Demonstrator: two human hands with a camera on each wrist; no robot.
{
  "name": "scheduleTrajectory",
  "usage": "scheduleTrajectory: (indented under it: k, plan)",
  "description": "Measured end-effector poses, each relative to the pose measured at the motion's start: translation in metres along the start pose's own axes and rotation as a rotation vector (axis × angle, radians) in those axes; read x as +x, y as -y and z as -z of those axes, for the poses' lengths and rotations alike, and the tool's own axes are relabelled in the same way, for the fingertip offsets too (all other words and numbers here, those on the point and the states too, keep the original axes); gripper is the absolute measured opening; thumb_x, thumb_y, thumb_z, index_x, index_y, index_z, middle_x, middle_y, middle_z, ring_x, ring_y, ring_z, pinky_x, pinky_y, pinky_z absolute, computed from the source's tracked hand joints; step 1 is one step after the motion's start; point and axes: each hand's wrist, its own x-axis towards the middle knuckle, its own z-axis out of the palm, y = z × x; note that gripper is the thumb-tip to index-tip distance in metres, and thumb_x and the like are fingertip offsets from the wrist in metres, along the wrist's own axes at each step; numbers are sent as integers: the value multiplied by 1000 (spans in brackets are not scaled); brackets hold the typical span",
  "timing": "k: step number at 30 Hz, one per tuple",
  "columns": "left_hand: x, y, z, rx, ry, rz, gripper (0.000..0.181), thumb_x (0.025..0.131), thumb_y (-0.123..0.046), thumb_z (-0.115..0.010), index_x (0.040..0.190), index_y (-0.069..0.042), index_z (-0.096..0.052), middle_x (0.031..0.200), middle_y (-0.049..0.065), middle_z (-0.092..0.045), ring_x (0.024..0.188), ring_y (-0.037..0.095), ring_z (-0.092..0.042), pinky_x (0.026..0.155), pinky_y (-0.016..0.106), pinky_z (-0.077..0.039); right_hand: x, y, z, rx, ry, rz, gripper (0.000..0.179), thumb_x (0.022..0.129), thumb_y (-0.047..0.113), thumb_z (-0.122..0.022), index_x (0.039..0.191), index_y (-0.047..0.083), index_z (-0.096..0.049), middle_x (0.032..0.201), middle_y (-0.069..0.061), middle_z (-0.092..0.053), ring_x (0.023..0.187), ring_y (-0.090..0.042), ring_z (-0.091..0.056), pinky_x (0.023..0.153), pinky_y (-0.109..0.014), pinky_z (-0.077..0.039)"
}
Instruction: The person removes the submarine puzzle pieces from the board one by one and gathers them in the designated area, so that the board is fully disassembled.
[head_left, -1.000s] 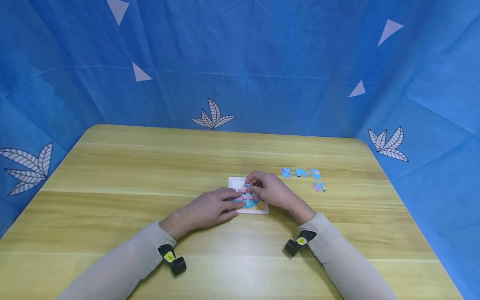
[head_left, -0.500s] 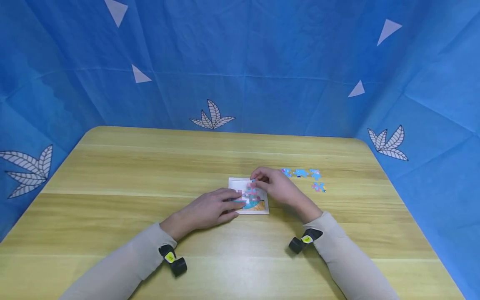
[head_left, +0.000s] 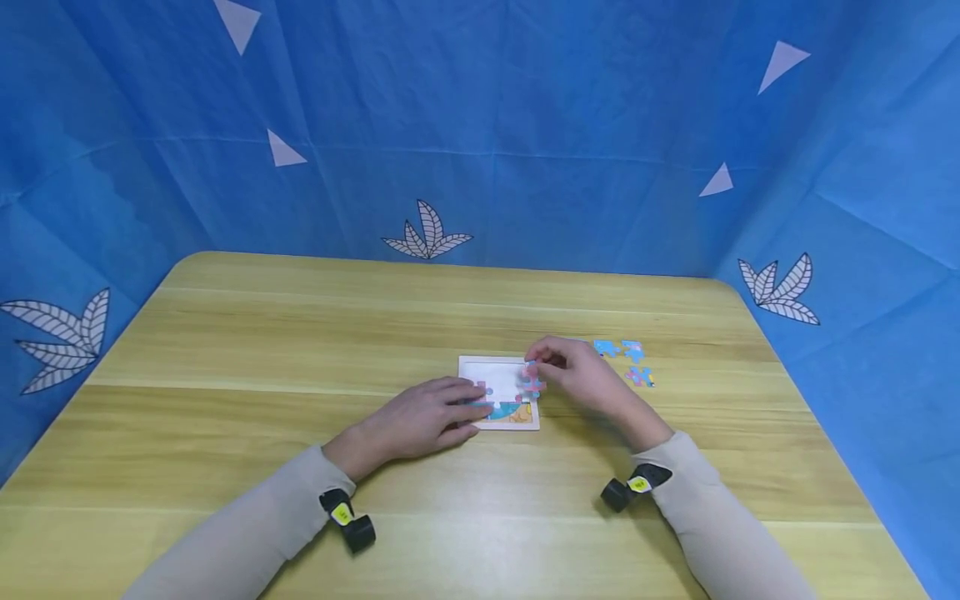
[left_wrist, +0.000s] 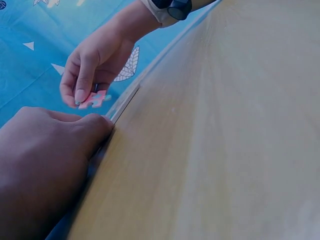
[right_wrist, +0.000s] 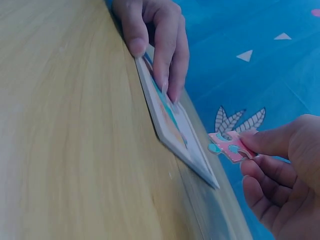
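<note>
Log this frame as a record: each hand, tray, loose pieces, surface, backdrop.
left hand: fingers resting on puzzle tray
right hand: pinching pink-and-blue puzzle piece, held off the tray
tray fill: partial; picture along near side, white area beyond
loose pieces: three clearly visible, right of tray; more may be hidden
surface: wood-grain table
backdrop: blue cloth, white triangles and leaf prints

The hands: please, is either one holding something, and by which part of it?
The right hand pinches a pink and blue puzzle piece by one edge; the left hand only rests on the puzzle tray.
</note>
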Motion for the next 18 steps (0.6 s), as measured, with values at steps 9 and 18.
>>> scheduleTrajectory:
  k: [9, 18]
  plan:
    - [0, -1, -2, -8, 17, 18, 44, 102, -38, -50, 140, -18, -56, 145, 1, -50, 136, 20, -42, 114, 34, -30, -12, -12, 12, -19, -37, -66, 16, 94, 21, -67, 104, 9, -69, 87, 1, -66, 74, -18, -59, 63, -30, -48]
    - [-1, 1, -3, -25, -5, 2, 45, 102, -38, -51, 140, -16, -55, 146, 2, -49, 136, 18, -43, 112, 34, -35, -21, -25, 28, -4, -67, -104, 19, 96, 21, -65, 108, 6, -68, 90, 1, -70, 78, -19, -61, 64, -29, -49]
